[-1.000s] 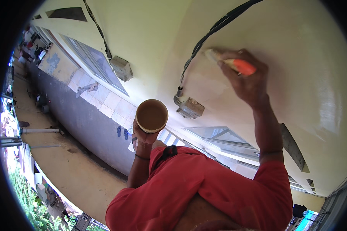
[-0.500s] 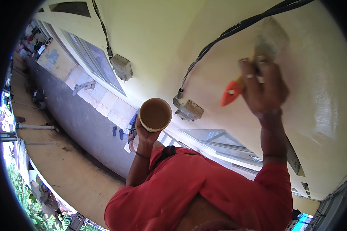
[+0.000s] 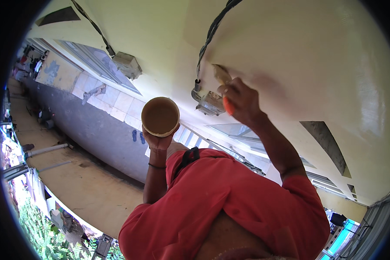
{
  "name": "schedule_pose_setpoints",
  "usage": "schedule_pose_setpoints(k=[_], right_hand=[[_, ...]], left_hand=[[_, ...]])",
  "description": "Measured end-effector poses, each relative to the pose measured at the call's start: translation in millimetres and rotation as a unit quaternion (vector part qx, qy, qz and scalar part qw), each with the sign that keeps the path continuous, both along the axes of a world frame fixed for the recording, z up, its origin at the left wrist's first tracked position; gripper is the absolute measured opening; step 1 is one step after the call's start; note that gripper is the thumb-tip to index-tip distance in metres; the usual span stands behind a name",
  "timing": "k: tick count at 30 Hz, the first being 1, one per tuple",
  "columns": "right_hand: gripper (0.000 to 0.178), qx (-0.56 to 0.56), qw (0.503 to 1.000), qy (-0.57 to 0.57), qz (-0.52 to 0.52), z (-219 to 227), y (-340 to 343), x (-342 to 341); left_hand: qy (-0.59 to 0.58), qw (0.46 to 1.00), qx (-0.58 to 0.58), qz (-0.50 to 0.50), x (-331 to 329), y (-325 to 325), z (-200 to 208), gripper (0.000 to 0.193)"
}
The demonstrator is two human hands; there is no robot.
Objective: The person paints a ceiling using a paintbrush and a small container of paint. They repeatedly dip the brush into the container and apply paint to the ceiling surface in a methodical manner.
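Paintbrush with pale body and orange handle end (image 3: 222, 74), head view: located at the cream painted wall (image 3: 299, 78), just beside the black twisted cable (image 3: 209, 39). Right hand (image 3: 245, 99): fingers closed around the handle, presumably for stroke control. Left hand (image 3: 157, 141): curled around a round, pale-rimmed brown container (image 3: 160, 132), apparently keeping its mouth accessible. Bristle end points up-left; long axis slopes down-right toward the orange end. Bristle-to-wall contact cannot be confirmed.

Soft daylight, washed-out left edge, glare on wall (image 3: 307, 60), black fisheye rim
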State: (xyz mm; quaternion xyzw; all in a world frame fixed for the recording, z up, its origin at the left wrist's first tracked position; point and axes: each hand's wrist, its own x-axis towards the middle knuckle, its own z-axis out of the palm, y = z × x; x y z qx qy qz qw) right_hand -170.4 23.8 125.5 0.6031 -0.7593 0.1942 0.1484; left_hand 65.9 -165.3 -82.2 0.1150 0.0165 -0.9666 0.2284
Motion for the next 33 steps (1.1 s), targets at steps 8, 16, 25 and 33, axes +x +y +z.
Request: schedule_pose_setpoints(k=[8,16,25,33], right_hand=[[0.028,-0.308,0.948,0.038,-0.062,164.4,43.8,8.0],[0.03,-0.281,0.836,-0.469,-0.048,83.1,85.5,56.7],[0.034,-0.355,0.439,-0.779,-0.273,-65.4,152.7,77.6],[0.051,-0.199,0.376,-0.901,-0.081,-71.7,165.7,101.5]], left_hand=[[0.001,1.0,0.015,-0.026,-14.0,16.5,2.2,0.075],[0.041,0.996,0.053,-0.058,-19.0,21.9,4.9,0.074],[0.058,0.996,0.029,-0.062,-21.4,4.6,7.0,0.074],[0.118,0.989,0.056,-0.065,-16.3,2.3,5.8,0.08]])
